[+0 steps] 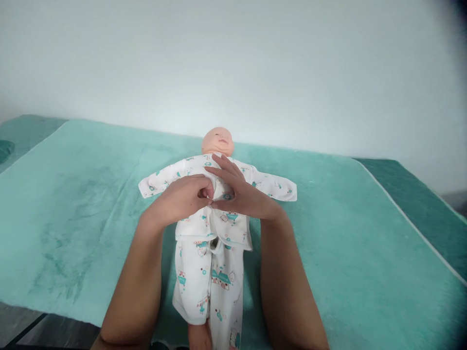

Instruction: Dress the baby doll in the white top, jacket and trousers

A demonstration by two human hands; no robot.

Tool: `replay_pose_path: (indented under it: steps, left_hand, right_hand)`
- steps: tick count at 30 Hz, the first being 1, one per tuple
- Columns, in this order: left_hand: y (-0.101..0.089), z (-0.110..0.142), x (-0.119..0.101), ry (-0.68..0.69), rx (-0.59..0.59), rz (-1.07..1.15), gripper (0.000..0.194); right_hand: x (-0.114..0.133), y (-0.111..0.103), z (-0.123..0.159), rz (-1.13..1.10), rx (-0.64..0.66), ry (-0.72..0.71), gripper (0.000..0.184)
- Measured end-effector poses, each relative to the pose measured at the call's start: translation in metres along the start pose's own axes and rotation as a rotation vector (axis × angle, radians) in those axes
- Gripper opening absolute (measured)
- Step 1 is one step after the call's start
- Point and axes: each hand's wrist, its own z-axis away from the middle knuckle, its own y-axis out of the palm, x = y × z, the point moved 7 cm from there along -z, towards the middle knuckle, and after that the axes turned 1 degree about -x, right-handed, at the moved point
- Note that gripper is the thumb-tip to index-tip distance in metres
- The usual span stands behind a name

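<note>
A baby doll [218, 141] lies on its back in a white, printed long-sleeved baby shirt [231, 226] and matching pants [226, 272]. Over the shirt's chest, my left hand [186, 194] is closed, its fingers curled and thumb pinching at the front edge. My right hand [244, 192] faces it with fingers stretched out and spread over the chest. Its thumb tip touches the front edge beside my left thumb. What lies between the thumb tips is too small to make out. Below my hands the two front panels of the shirt meet, and both sleeves stretch out sideways.
A teal plush blanket [346, 253] covers the surface beneath the doll. Darker teal cloth [408, 204] shows beyond its pale edge at the right. A plain white wall [233, 63] rises behind. Grey floor [47, 330] shows at the lower left.
</note>
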Motion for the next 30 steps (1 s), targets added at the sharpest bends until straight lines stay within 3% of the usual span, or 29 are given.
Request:
replay_pose_path:
  steps: [5, 8, 10, 12, 14, 15, 19, 21, 24, 25, 28, 30]
  left_hand:
    - [0.0, 0.001, -0.001, 0.005, -0.001, 0.01, 0.006]
    - [-0.002, -0.002, 0.002, 0.015, -0.037, 0.075, 0.012]
    - [-0.007, -0.009, 0.014, 0.002, -0.189, 0.114, 0.018]
    - [-0.014, -0.013, 0.032, -0.02, -0.458, 0.074, 0.023]
    - [-0.015, -0.011, 0.051, -0.037, -0.705, -0.088, 0.029]
    - [-0.011, -0.01, 0.061, -0.054, -0.732, -0.191, 0.034]
    - [0.005, 0.005, 0.103, -0.152, -0.587, -0.474, 0.048]
    - [0.001, 0.024, 0.123, -0.183, -0.521, -0.535, 0.054]
    - [-0.018, 0.055, 0.152, -0.34, -0.547, -0.551, 0.055]
    - [-0.024, 0.063, 0.158, -0.384, -0.569, -0.554, 0.053]
    - [-0.032, 0.076, 0.164, -0.456, -0.636, -0.561, 0.048]
    - [-0.034, 0.078, 0.16, -0.466, -0.693, -0.567, 0.047]
  right_hand:
    - [0.0, -0.005, 0.003, -0.137, 0.007, -0.03, 0.077]
    - [-0.01, -0.018, 0.003, -0.344, -0.192, -0.014, 0.061]
    - [-0.026, -0.03, 0.006, -0.425, -0.466, 0.017, 0.049]
    - [-0.045, -0.036, 0.012, -0.364, -0.705, 0.082, 0.042]
    - [-0.062, -0.032, 0.016, -0.192, -0.796, 0.185, 0.04]
    - [-0.068, -0.029, 0.018, -0.091, -0.795, 0.236, 0.04]
    - [-0.082, -0.023, 0.039, 0.282, -0.696, 0.332, 0.047]
    - [-0.092, -0.031, 0.063, 0.41, -0.653, 0.393, 0.047]
    - [-0.116, -0.052, 0.108, 0.477, -0.621, 0.511, 0.045]
    - [-0.123, -0.061, 0.121, 0.475, -0.649, 0.527, 0.044]
    - [-0.138, -0.084, 0.157, 0.416, -0.889, 0.594, 0.04]
    - [-0.143, -0.087, 0.164, 0.374, -0.94, 0.648, 0.042]
